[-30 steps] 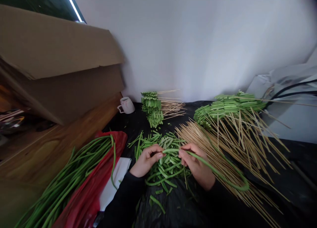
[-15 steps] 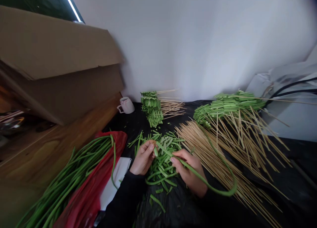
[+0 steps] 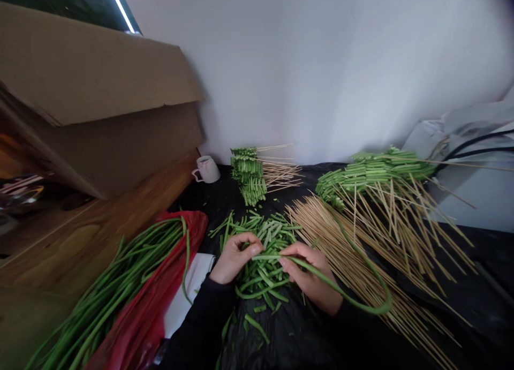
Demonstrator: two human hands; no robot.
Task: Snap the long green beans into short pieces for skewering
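A long green bean (image 3: 363,306) runs through the pinched fingers of my right hand (image 3: 315,278), its far part curling out to the right. The short end of that bean points left, reaching my left hand (image 3: 236,256), whose thumb and fingers close on its tip. Under both hands lies a heap of short cut bean pieces (image 3: 267,276) on a black plastic sheet (image 3: 289,332). To the right of my right hand spreads a pile of thin wooden skewers (image 3: 341,241).
Whole long beans (image 3: 116,284) lie on a red plastic bag (image 3: 140,316) at the left, beside a white sheet (image 3: 188,284). Skewered bean bundles (image 3: 249,174) and more skewered beans (image 3: 373,169) stand near the wall. A white mug (image 3: 208,170) and a cardboard box (image 3: 104,86) are behind left.
The bean piece that hung at my left fingertips is gone from them. Both hands have lowered slightly, and the bean between them has turned from slanting to nearly level.
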